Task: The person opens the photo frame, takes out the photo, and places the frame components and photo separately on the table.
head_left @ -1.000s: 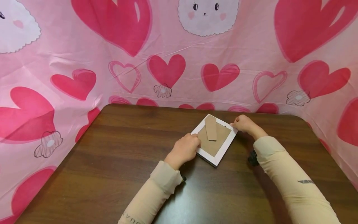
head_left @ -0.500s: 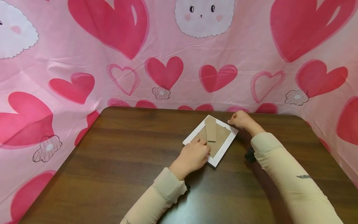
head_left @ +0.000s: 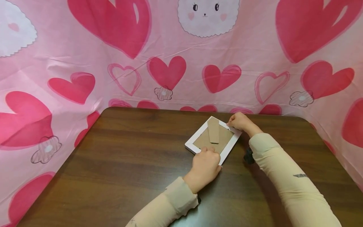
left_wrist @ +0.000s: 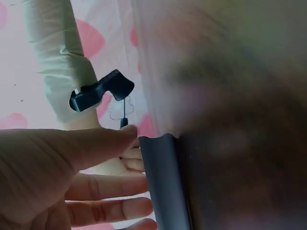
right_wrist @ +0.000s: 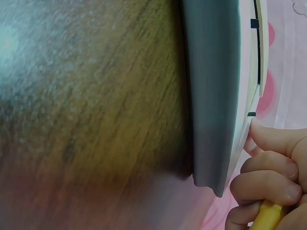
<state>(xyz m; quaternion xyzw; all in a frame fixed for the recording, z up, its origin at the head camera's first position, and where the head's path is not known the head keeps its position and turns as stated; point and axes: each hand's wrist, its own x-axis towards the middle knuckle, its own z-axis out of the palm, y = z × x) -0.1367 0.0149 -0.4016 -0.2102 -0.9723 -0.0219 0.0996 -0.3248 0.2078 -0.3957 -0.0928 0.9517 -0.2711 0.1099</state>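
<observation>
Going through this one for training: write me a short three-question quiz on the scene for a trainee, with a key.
1. True or false: the white picture frame lies with its brown backing facing up.
2. Which is nearer the far edge of the table?
A) left hand
B) right hand
3. Fill in the colour: in the right wrist view, the right hand's fingers curl round a partly hidden ____ object.

Key: 1 true; 2 B; 3 yellow.
</observation>
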